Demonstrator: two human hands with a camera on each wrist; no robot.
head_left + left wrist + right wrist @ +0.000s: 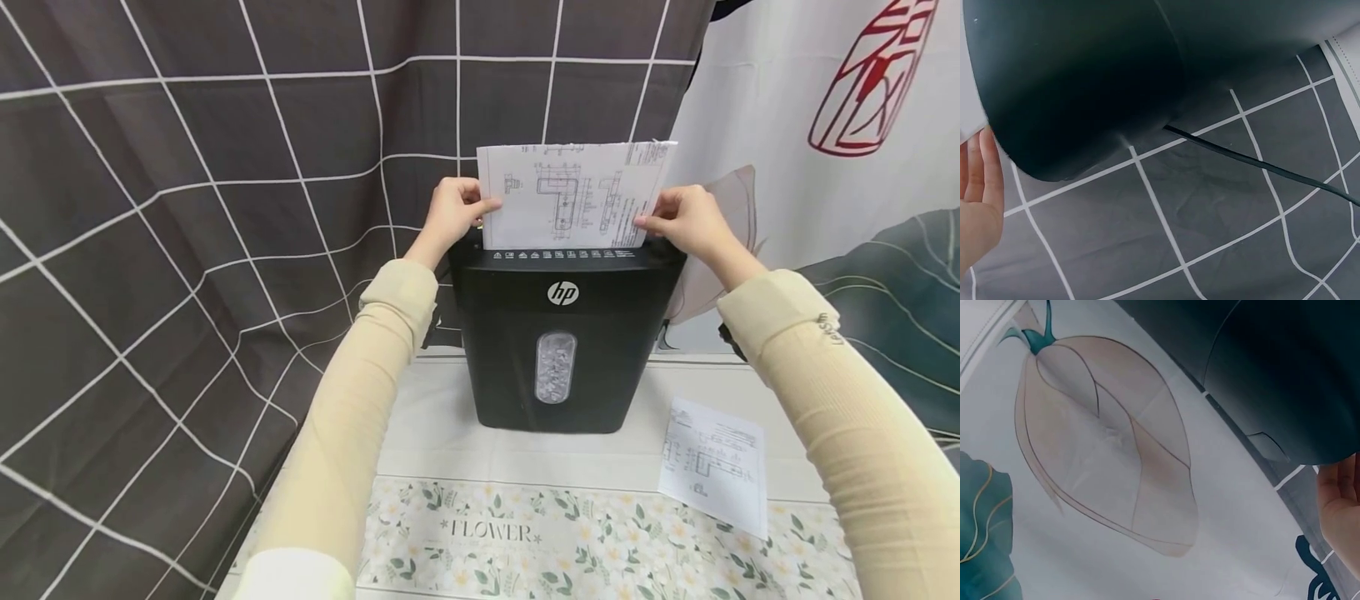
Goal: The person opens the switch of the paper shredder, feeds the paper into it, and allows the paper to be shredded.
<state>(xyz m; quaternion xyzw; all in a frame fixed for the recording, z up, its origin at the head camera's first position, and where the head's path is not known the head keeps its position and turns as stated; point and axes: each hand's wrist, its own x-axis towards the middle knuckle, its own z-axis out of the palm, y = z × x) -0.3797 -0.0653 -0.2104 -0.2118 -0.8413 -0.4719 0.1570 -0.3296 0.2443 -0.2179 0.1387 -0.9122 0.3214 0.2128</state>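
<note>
A printed sheet of paper [573,196] with technical drawings stands upright at the top of a black paper shredder [510,350], its lower edge at the slot. My left hand [456,208] pinches the sheet's left edge, thumb in front and fingers behind. At the right edge, my right hand [686,218] pinches it the same way. The shredder has an hp logo and a small window [556,367] showing shreds inside. In the left wrist view, the left hand [979,194] shows beside the shredder's dark side; the right wrist view shows the right hand [1341,506] at its corner.
Another printed sheet [712,467] lies on the table to the right, partly over a floral mat [480,558]. Behind the shredder hangs a dark grid-patterned cloth [300,108], with a white printed cloth [765,108] at the right. A black cord [1260,164] runs from the shredder.
</note>
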